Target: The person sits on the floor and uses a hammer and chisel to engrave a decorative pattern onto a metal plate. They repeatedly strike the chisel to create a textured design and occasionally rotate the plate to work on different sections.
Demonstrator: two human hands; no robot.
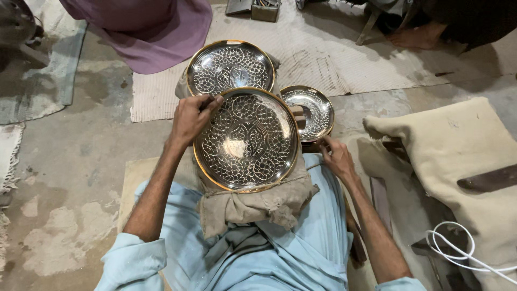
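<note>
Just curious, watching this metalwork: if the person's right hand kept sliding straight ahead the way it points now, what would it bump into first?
Most likely the small engraved plate: the right hand points up and slightly left, toward its near rim, though depth is hard to judge.

Bare concrete floor (81, 161), stained and patchy. Spread across its far middle, a pale woven mat (323, 59). On the mat's near left part, a round engraved metal tray with a gold rim (230, 67), resting on cloth. Just right of it and nearer, a smaller engraved metal dish (312, 110). At the far left, purple cloth (145, 27) draped over the mat's corner. Along the left edge, a grey rug (37, 81). At the far middle, a small metal box (258, 9). In the far right corner, another person's bare foot (417, 37). On the right, a tan burlap cushion (458, 156), with a white cord (458, 250) looped at its near edge.
</note>
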